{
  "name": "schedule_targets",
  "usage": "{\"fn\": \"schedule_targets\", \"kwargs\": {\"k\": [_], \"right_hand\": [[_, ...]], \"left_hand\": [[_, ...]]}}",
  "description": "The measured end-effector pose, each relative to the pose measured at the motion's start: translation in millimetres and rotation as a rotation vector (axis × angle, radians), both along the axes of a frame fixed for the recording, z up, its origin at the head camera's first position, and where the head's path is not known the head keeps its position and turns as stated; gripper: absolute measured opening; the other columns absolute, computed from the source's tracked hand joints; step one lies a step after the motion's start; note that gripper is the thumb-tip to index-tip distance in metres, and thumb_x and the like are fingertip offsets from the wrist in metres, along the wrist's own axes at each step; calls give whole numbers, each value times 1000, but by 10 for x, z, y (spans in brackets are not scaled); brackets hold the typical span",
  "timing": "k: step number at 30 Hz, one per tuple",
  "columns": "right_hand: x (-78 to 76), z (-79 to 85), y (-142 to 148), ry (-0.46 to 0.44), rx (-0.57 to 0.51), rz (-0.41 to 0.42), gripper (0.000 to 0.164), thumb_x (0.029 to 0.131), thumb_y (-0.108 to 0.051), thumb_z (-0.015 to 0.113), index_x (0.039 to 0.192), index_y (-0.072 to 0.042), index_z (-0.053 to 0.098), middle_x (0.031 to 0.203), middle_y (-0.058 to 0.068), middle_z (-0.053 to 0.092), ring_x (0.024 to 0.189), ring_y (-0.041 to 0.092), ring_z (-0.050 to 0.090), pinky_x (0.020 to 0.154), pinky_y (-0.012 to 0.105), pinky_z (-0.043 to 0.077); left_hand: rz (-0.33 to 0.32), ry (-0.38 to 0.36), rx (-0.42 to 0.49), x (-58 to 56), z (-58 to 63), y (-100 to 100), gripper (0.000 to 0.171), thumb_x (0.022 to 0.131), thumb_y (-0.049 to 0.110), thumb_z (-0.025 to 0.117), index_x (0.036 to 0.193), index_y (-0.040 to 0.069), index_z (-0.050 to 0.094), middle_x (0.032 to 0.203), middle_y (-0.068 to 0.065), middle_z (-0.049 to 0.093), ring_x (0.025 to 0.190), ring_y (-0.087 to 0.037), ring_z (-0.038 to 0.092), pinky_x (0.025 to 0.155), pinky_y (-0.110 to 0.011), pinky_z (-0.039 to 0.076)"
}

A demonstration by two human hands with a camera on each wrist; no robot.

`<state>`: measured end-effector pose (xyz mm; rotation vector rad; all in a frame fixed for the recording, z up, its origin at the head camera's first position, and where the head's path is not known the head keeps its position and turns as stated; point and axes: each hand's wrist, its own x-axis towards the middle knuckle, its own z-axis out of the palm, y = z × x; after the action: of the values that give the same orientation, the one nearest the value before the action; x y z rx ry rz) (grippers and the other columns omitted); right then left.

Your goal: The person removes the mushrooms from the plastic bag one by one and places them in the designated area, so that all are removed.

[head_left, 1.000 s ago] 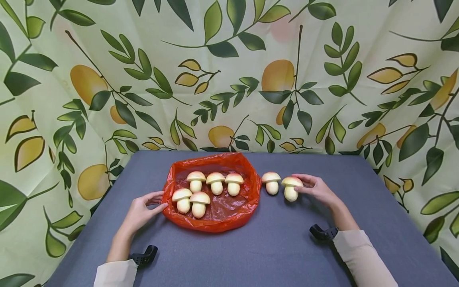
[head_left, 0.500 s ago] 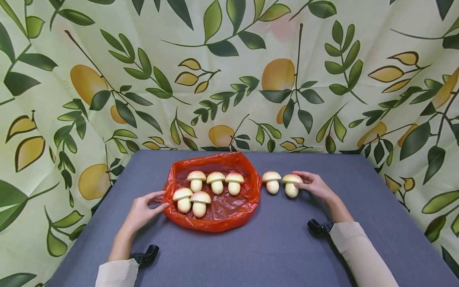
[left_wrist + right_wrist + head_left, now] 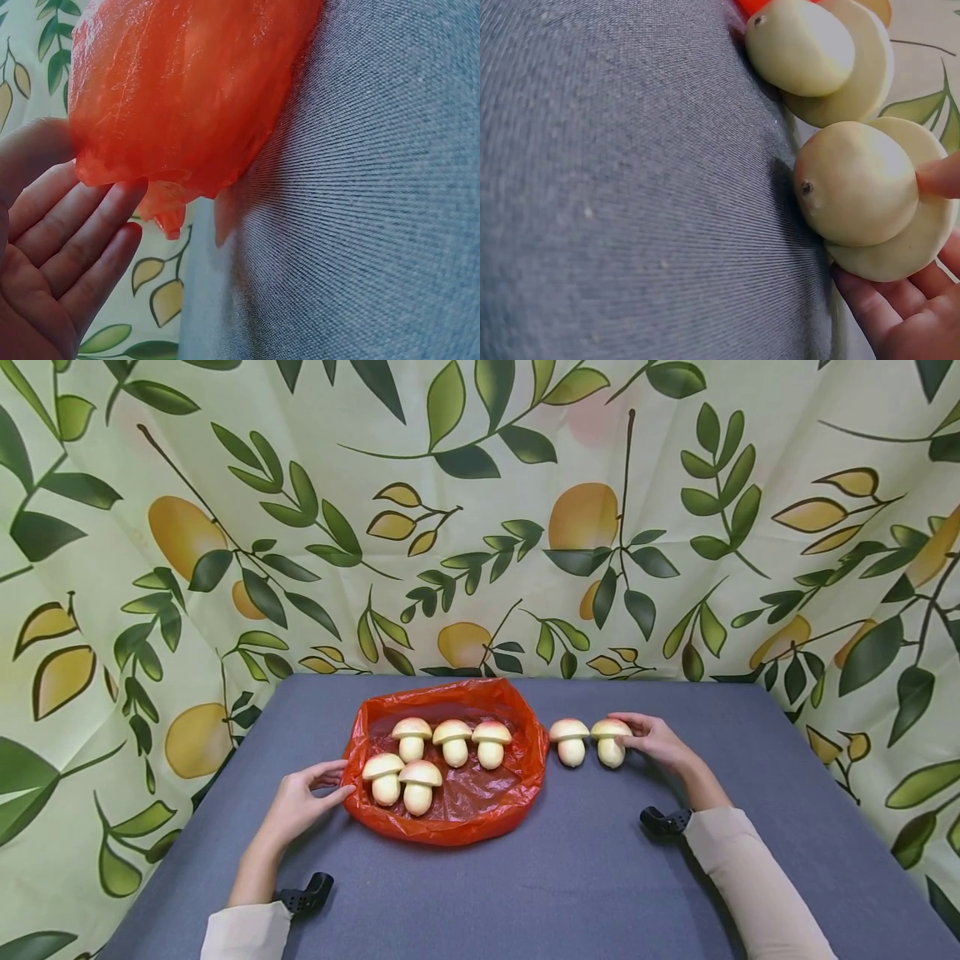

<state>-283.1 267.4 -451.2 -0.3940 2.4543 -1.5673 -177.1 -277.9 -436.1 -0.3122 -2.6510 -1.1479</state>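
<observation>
A red plastic bag [image 3: 450, 835] lies wide open on the table, with several toy mushrooms [image 3: 418, 775] inside, pale-stemmed with reddish-topped caps. At its left edge my left hand [image 3: 292, 806] holds the plastic between thumb and fingers; in the left wrist view the fingertips of that hand [image 3: 67, 255] meet the red film. To the right of the bag, one mushroom [image 3: 569, 743] stands on the cloth. Beside it my right hand [image 3: 660, 745] grips another mushroom [image 3: 609, 752]. The right wrist view has the thumb against this mushroom [image 3: 855, 184] and fingers at its cap.
The table [image 3: 480, 906] has a grey-blue cloth cover. Behind it hangs a curtain [image 3: 480, 568] printed with leaves and fruit. A black wrist camera [image 3: 306, 893] sits on the left wrist and another black camera [image 3: 663, 821] on the right.
My right hand has brought its mushroom slightly up and back, so it stands level with the neighbouring mushroom. The left hand and the bag stay nearly where they were.
</observation>
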Motion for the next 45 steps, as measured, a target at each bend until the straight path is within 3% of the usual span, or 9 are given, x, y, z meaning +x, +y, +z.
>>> {"fn": "schedule_targets", "kwargs": {"k": [18, 22, 29, 33, 37, 45], "right_hand": [[26, -21, 10, -11, -27, -4, 61, 91, -10, 62, 142, 12, 35, 144, 37, 39, 95, -20, 51, 81, 6, 45], [54, -14, 26, 7, -28, -22, 62, 91, -12, 63, 141, 12, 36, 144, 36, 40, 98, -21, 51, 84, 5, 45], [162, 49, 73, 65, -6, -75, 58, 91, -17, 65, 140, 7, 42, 142, 31, 45, 102, -19, 52, 85, 4, 45], [226, 82, 83, 95, -61, -93, 59, 91, -15, 66, 139, 10, 41, 131, 3, 62, 104, -17, 55, 85, 4, 47], [279, 111, 64, 143, -122, -95, 58, 91, -10, 65, 136, 15, 40, 112, -30, 61, 104, -15, 58, 85, 3, 48], [385, 213, -25, 198, -234, -78, 55, 90, -3, 64, 134, 17, 40, 112, -30, 62, 107, -10, 60, 86, 6, 50]], "left_hand": [[8, -1, -3, 12, 1, -2, 34, 79, 6, 76, 112, -3, 68, 93, -16, 74, 81, 13, 59, 75, -25, 58], [9, -12, -3, 14, 6, -3, 35, 80, 7, 75, 112, -3, 68, 93, -16, 74, 81, 13, 59, 76, -29, 59], [7, -23, -2, 7, 20, -9, 36, 81, 8, 76, 114, -3, 67, 95, -16, 74, 82, 13, 60, 77, -23, 58], [0, -16, -1, 8, 23, -13, 36, 80, 8, 76, 113, -3, 67, 95, -16, 74, 82, 13, 60, 77, -23, 58], [-2, -19, -6, 11, 30, -16, 36, 80, 8, 76, 114, -3, 67, 95, -16, 74, 82, 12, 60, 77, -25, 58], [3, -33, -14, 10, 51, -10, 37, 81, 10, 75, 115, -2, 67, 96, -15, 74, 83, 12, 60, 79, -28, 59]]}}
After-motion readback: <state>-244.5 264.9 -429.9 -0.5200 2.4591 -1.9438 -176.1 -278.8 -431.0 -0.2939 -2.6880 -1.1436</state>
